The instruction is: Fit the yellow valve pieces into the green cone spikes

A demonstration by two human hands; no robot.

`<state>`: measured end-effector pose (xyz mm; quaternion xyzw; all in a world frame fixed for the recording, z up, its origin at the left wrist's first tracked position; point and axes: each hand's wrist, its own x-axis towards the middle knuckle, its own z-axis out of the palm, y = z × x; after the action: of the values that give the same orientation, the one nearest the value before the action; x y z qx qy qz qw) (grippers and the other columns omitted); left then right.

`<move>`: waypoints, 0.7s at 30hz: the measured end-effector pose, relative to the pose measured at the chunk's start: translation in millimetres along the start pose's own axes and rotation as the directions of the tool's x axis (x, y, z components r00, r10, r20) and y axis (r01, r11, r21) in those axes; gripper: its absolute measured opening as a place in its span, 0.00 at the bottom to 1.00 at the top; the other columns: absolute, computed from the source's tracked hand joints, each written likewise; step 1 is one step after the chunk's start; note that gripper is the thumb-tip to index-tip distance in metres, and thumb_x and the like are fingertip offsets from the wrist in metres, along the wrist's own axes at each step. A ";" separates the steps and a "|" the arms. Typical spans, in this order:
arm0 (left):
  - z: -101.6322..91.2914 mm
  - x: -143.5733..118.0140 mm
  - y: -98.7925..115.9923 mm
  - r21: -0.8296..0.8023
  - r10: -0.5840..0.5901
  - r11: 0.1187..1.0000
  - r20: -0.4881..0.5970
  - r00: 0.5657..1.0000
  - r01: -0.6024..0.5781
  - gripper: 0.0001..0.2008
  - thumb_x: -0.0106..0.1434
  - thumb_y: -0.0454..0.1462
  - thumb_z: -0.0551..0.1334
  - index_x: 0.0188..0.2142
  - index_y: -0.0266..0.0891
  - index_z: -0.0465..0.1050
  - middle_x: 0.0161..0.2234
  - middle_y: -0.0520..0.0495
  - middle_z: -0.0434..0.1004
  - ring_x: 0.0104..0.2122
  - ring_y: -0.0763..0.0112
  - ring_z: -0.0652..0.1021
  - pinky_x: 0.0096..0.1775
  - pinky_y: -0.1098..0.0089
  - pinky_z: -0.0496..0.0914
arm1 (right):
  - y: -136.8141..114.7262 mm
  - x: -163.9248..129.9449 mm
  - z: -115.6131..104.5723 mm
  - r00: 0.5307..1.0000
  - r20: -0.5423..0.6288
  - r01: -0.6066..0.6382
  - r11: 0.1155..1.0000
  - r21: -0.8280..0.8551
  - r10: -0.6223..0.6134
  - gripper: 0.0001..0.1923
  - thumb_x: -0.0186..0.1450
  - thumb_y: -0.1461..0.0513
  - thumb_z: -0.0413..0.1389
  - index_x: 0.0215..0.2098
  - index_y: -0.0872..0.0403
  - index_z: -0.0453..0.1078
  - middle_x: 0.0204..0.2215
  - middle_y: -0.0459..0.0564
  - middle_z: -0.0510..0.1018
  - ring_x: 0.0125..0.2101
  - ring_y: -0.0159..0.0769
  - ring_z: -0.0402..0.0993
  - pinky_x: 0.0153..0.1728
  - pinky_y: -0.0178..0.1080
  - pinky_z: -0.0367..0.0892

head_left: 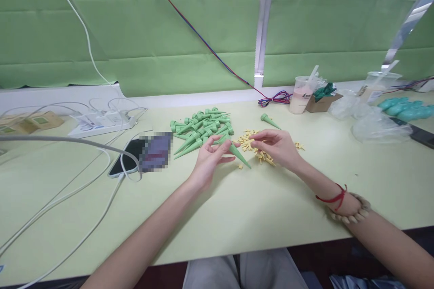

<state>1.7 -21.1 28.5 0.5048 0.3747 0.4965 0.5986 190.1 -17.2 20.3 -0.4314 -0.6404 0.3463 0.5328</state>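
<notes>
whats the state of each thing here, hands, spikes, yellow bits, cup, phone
left hand: shut on a green cone spike, tip pointing right and toward the person
right hand: fingers pinched over the small yellow parts, which lie scattered loose
green spike pile: heaped, lying flat
lone spike: lying apart from pile
drink cup: upright, straw in
phone: flat, cable across it

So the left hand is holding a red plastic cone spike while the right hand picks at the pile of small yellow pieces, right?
Not quite: the plastic cone spike in the left hand is green, not red, as the head view shows. The right hand does rest on the pile of small yellow pieces.
</notes>
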 end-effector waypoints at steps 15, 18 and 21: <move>0.8 -1.9 -1.1 0.098 -0.027 0.995 0.102 0.994 0.017 0.25 0.47 0.36 0.68 0.47 0.43 0.71 0.18 0.57 0.68 0.28 0.68 0.78 0.29 0.71 0.76 | -6.9 -9.4 5.2 0.995 0.012 0.093 0.990 0.106 -0.094 0.08 0.51 0.60 0.62 0.31 0.51 0.77 0.29 0.48 0.80 0.26 0.34 0.75 0.27 0.37 0.76; -1.1 -1.3 -2.2 0.124 -0.004 0.992 0.108 0.994 -0.009 0.24 0.46 0.35 0.68 0.45 0.42 0.73 0.17 0.56 0.68 0.26 0.68 0.78 0.25 0.73 0.76 | -7.0 -9.7 4.4 0.994 0.028 0.106 0.989 0.106 -0.110 0.08 0.51 0.60 0.63 0.31 0.50 0.77 0.29 0.48 0.79 0.26 0.33 0.75 0.27 0.37 0.76; -2.5 -0.5 -3.5 0.133 0.012 0.991 0.102 0.995 -0.026 0.24 0.46 0.36 0.68 0.45 0.41 0.72 0.21 0.52 0.73 0.28 0.66 0.78 0.24 0.72 0.75 | -7.0 -10.2 4.4 0.993 0.044 0.100 0.989 0.113 -0.105 0.08 0.51 0.59 0.63 0.31 0.50 0.77 0.29 0.47 0.79 0.25 0.33 0.75 0.26 0.37 0.76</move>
<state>0.0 -21.0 24.5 0.5717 0.3716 0.4498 0.5768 185.2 -29.3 21.9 -0.3589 -0.6547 0.3641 0.5568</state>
